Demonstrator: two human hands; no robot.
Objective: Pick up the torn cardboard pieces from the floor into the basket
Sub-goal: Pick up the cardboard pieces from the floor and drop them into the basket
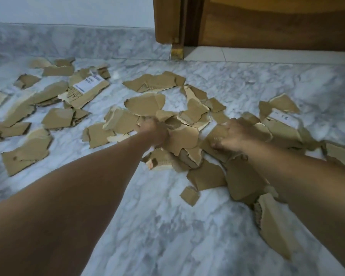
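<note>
**Torn cardboard across marble floor**

Where grey-veined white marble floor [157, 226] meets a brown wooden door [277, 22], torn brown cardboard pieces [145, 104] lie scattered; near floor bare. Left hand [154, 132] grips a piece; right hand [235, 134] presses spread on others

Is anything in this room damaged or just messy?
Torn cardboard pieces litter the marble floor, ragged-edged, one bearing a white label. The wooden door frame looks chipped at its foot. No basket shows.
</note>
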